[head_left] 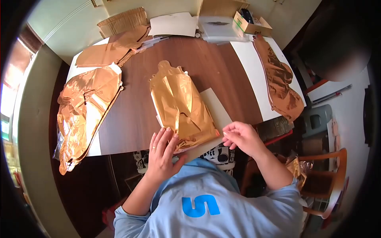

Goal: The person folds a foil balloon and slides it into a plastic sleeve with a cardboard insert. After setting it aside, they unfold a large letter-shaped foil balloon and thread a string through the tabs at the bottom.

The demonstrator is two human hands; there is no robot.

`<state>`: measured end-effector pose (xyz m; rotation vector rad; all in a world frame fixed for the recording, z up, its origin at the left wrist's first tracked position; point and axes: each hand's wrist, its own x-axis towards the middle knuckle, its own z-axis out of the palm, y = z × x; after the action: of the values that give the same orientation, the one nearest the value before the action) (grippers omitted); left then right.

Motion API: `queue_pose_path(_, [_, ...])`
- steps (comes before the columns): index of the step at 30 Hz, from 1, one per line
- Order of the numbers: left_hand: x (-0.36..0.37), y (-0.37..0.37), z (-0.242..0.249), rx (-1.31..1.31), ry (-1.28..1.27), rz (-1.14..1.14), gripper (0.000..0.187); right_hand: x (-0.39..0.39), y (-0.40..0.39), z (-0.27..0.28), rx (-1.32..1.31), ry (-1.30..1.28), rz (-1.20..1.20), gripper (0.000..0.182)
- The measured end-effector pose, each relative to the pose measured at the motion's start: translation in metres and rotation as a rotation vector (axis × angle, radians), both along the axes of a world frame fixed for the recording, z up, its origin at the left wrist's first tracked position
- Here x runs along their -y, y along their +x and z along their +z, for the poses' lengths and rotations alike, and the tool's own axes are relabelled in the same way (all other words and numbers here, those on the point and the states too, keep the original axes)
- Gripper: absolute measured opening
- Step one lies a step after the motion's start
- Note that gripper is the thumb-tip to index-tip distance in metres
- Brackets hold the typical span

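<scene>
A lane of brown worktop (125, 135) runs between the crumpled gold foil (89, 105) on the left and the middle gold foil (180, 103). Another passes right of the middle foil and pale board (216, 103), reaching the white strip under the copper foil (279, 81). Beyond the middle foil, brown surface opens until plastic strips (152, 43), a white sheet (173, 24) and an open cardboard box (254, 27) block the far edge. The torso (214, 190) closes the near side.

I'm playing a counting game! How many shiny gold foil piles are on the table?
4: the middle pile, the upper-left pile, the lower-left pile and the right pile. Overlapping foil may hide more.
</scene>
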<state>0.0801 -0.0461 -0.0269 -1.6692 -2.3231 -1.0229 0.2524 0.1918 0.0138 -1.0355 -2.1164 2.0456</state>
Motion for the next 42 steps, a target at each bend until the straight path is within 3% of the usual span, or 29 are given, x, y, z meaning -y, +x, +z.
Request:
queue_pose_path(8, [-0.001,-0.002,0.001,0.012,-0.014,0.001,0.067,-0.009,-0.031,0.017,0.047,-0.305,0.067,0.040])
queue_pose_path(14, [-0.001,-0.002,-0.002,0.027,0.003,0.011,0.065,-0.014,-0.042,0.010,0.117,-0.387,0.062,0.034])
queue_pose_path(27, [-0.005,0.000,0.002,0.041,-0.021,0.015,0.066,0.000,-0.058,0.008,0.135,-0.280,0.166,0.023])
queue_pose_path(31, [-0.003,-0.002,0.007,0.149,0.134,0.039,0.066,-0.014,-0.057,0.007,0.067,-0.350,0.123,0.017])
queue_pose_path(35, [0.016,-0.001,0.016,0.643,0.226,0.098,0.057,-0.035,-0.051,0.008,-0.008,-0.468,0.128,0.011])
queue_pose_path(36, [0.013,0.000,0.015,0.977,0.315,0.057,0.048,-0.040,-0.049,0.007,-0.010,-0.483,0.150,0.010])
queue_pose_path(39, [0.010,-0.008,0.028,1.605,0.343,0.104,0.041,-0.044,-0.049,0.005,-0.017,-0.499,0.133,0.008])
queue_pose_path(42, [-0.004,-0.013,0.040,1.683,0.228,0.145,0.049,-0.046,-0.049,0.003,-0.030,-0.518,0.152,0.007])
